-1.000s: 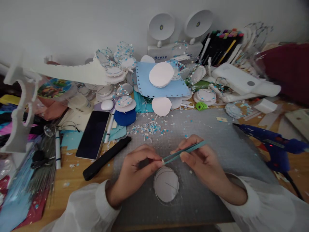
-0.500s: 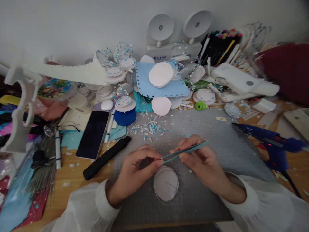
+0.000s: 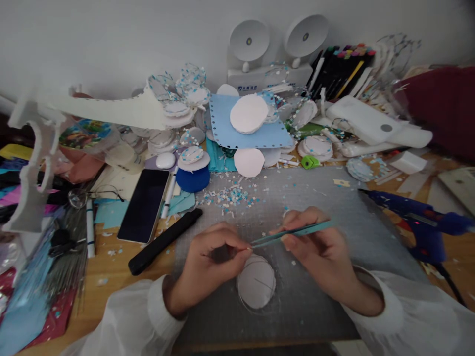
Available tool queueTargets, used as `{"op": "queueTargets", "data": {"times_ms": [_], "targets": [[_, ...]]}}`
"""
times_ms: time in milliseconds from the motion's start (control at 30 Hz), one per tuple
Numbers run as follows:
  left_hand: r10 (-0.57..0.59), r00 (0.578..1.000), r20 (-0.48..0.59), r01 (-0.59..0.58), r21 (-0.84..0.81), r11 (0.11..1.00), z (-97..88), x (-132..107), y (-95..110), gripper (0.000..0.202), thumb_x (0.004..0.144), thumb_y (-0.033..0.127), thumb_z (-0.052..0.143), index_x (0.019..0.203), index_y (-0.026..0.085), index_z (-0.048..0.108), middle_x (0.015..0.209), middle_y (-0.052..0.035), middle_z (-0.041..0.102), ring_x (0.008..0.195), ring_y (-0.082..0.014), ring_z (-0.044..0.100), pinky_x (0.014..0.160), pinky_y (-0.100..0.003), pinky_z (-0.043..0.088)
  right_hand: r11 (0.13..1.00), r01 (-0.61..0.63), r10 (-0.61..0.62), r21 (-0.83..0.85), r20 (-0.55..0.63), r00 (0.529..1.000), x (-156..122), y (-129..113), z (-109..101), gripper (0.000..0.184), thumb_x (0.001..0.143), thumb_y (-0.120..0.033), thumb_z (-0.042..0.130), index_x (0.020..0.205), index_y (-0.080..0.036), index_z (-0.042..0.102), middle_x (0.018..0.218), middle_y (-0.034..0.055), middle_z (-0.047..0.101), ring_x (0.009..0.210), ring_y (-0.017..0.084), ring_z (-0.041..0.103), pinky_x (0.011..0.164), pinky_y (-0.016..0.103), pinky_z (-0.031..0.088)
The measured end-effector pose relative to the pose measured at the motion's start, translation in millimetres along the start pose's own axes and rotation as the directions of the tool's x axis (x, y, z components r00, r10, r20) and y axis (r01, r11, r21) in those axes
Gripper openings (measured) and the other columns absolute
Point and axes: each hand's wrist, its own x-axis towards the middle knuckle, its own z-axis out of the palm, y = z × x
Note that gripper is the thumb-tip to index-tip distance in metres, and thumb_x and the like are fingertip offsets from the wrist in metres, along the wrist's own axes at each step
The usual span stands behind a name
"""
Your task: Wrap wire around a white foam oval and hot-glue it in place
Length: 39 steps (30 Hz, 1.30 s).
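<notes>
My right hand pinches teal tweezers, whose tips point left toward my left hand. My left hand's thumb and forefinger are pressed together at the tweezer tips, on something too small to make out. Both hands hover over a grey cutting mat. Just below them a white paper disc lies flat on the mat.
A blue glue gun lies at the mat's right edge. A black phone and a black tool lie left of the mat. Paper scraps, stacked white discs, a blue sheet, markers and clutter fill the back.
The tweezers have tilted flatter and shifted slightly right with my right hand. My left hand has stayed pinched at the tips.
</notes>
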Motion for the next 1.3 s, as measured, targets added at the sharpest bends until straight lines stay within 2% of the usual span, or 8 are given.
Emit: {"op": "queueTargets", "data": {"times_ms": [200,500,633,733,967,1100,1300], "targets": [[-0.027,0.999,0.036,0.025,0.051,0.998,0.3,-1.0,2.0,0.003,0.079,0.015,0.069,0.077,0.015,0.072,0.068,-0.0038,0.066,0.062,-0.0125,0.060,0.054,-0.023,0.046,1.000,0.009,-0.009,0.004,0.025,1.000,-2.4,0.9,1.1,0.008,0.085,-0.024,0.066,0.089,-0.029,0.061,0.078,-0.0003,0.058,0.075,0.014,0.063,0.067,0.026,0.058],[-0.055,0.998,0.037,0.053,0.064,0.997,1.7,-0.3,3.4,0.006,0.079,0.015,0.069,0.078,0.012,0.073,0.070,-0.0059,0.069,0.063,-0.0131,0.062,0.056,-0.023,0.047,1.000,-0.010,0.010,0.004,0.016,1.000,-0.9,-1.1,2.0,0.006,0.084,-0.024,0.068,0.084,-0.026,0.062,0.075,-0.0008,0.055,0.072,0.012,0.060,0.064,0.022,0.056],[-0.055,0.998,0.040,0.053,0.048,0.997,1.1,-0.5,4.0,0.006,0.080,0.012,0.066,0.079,0.012,0.072,0.071,-0.0050,0.068,0.065,-0.0126,0.061,0.058,-0.023,0.046,0.995,-0.094,0.095,0.028,-0.026,0.995,-0.3,2.8,0.0,0.011,0.081,-0.027,0.071,0.082,-0.024,0.060,0.077,-0.0012,0.055,0.069,0.011,0.059,0.060,0.021,0.053],[-0.044,0.998,0.044,0.043,0.022,0.999,0.0,-0.3,3.7,0.009,0.081,0.011,0.064,0.084,0.014,0.072,0.073,-0.0043,0.067,0.068,-0.0125,0.061,0.061,-0.023,0.046,0.982,-0.164,0.165,0.089,-0.002,0.986,-0.1,8.6,-3.0,0.011,0.084,-0.027,0.069,0.083,-0.024,0.058,0.074,-0.0029,0.054,0.060,0.008,0.053,0.053,0.020,0.046],[-0.028,0.998,0.055,0.030,-0.039,0.999,-0.4,0.1,2.4,0.013,0.079,0.013,0.068,0.092,0.016,0.071,0.076,-0.0033,0.064,0.069,-0.0117,0.058,0.063,-0.023,0.048,0.969,-0.209,0.206,0.134,0.034,0.978,-2.3,13.1,-2.8,0.010,0.085,-0.028,0.067,0.086,-0.025,0.058,0.078,-0.0033,0.057,0.058,0.008,0.050,0.052,0.021,0.042],[0.013,0.999,0.046,-0.012,-0.029,1.000,-0.7,0.9,2.2,0.005,0.078,0.012,0.069,0.083,0.015,0.069,0.072,-0.0018,0.061,0.067,-0.0104,0.057,0.062,-0.022,0.047,0.973,-0.197,0.197,0.118,0.013,0.980,-2.5,11.2,-1.7,0.011,0.083,-0.029,0.069,0.085,-0.024,0.058,0.078,-0.0022,0.057,0.059,0.009,0.051,0.052,0.023,0.043],[-0.012,0.998,0.058,0.013,-0.011,1.000,-1.0,0.2,4.0,0.004,0.080,0.011,0.066,0.079,0.015,0.065,0.071,-0.0006,0.059,0.068,-0.0105,0.056,0.063,-0.023,0.045,0.974,-0.193,0.191,0.120,0.027,0.981,-2.3,10.4,-3.1,0.010,0.084,-0.027,0.068,0.085,-0.025,0.058,0.079,-0.0022,0.058,0.062,0.009,0.053,0.053,0.021,0.044]]}}
